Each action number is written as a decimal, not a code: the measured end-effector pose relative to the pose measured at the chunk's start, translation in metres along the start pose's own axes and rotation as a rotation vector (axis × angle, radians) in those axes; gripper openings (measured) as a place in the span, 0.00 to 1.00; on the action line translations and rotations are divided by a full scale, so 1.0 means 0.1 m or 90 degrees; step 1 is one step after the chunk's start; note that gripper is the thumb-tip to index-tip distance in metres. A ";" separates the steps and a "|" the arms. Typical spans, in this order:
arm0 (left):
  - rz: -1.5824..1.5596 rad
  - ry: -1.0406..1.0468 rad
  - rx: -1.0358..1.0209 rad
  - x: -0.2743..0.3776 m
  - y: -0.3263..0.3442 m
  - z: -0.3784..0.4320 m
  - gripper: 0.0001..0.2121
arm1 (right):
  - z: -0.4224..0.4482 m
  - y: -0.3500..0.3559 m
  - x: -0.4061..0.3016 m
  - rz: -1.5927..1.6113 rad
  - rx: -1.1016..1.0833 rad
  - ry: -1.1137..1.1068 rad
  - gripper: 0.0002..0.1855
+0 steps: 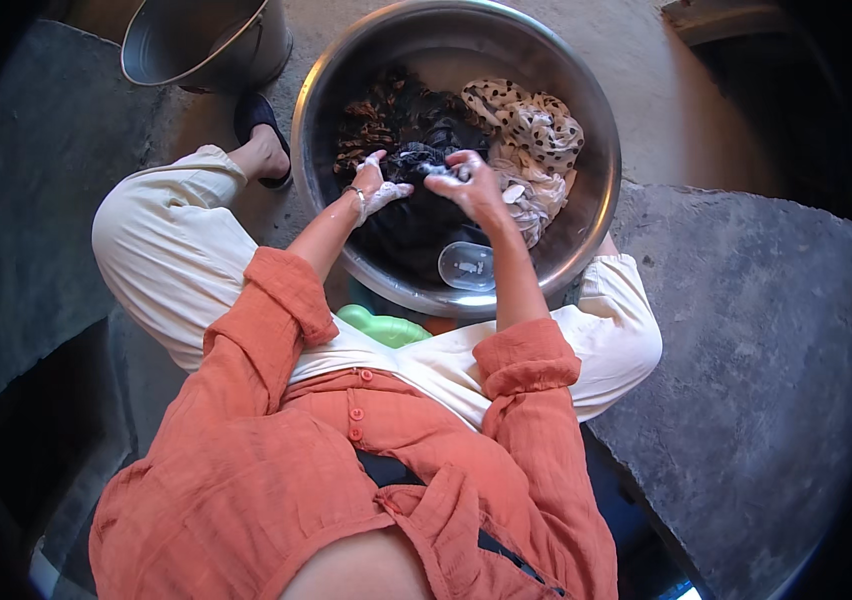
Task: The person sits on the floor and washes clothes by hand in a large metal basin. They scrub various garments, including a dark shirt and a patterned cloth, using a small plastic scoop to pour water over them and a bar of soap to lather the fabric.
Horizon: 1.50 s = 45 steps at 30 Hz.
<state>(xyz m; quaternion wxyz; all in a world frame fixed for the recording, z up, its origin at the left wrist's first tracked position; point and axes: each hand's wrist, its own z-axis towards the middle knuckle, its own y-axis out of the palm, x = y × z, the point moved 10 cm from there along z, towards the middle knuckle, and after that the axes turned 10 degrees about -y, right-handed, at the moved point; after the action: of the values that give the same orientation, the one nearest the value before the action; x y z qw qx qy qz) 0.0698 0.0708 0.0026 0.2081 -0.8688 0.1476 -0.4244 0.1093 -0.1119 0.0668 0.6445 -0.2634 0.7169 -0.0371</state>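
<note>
A wide stainless steel basin (606,127) stands before me with wet laundry in it. My left hand (378,187), coated in suds and wearing a bracelet, is over a dark garment (396,225) with its thumb and fingers apart. Facing it, my right hand (475,186) has a sudsy bit of dark cloth (439,171) between thumb and fingers. To the right of that hand lie a white polka-dot cloth (542,127) and pale cloth (542,214), with a small white oval piece (514,193), perhaps soap, on top. A clear plastic container (466,266) rests near the basin's front wall.
At the upper left a metal bucket (246,56) stands close to the basin, near my foot in a dark shoe (257,127). A green plastic object (381,327) is between my legs below the basin. Rough-edged slabs (741,315) border the floor on both sides.
</note>
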 end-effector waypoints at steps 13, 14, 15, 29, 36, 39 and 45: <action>-0.150 0.235 0.024 1.07 -0.43 -0.36 0.16 | -0.17 0.62 -0.35 -0.089 -0.080 -0.256 0.25; -0.119 0.317 0.043 1.33 -0.36 -0.59 0.14 | -0.10 0.60 0.04 0.116 0.011 -0.142 0.24; -0.015 0.418 0.054 1.57 -0.30 -0.86 0.13 | -0.06 0.59 0.22 0.182 0.053 -0.068 0.24; 0.203 0.355 0.072 1.53 -0.15 -0.94 0.21 | 0.19 -0.29 -1.29 -0.411 0.185 -0.593 0.28; 0.151 0.251 0.036 1.30 -0.21 -0.65 0.35 | 0.20 0.32 -0.05 -0.149 -0.308 -0.116 0.17; 0.377 0.081 -0.170 0.49 0.19 -0.37 0.25 | 0.19 0.15 -0.01 -0.280 -0.269 0.165 0.29; 0.156 0.247 0.267 0.75 -0.32 0.14 0.18 | 0.34 0.55 0.24 -0.487 -0.232 -0.010 0.36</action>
<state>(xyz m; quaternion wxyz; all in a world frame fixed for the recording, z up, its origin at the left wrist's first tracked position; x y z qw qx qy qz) 0.1288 0.0694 0.0613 0.4007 -0.6854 0.1970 -0.5752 0.1224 -0.0653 0.0175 0.5329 -0.6202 0.5574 -0.1440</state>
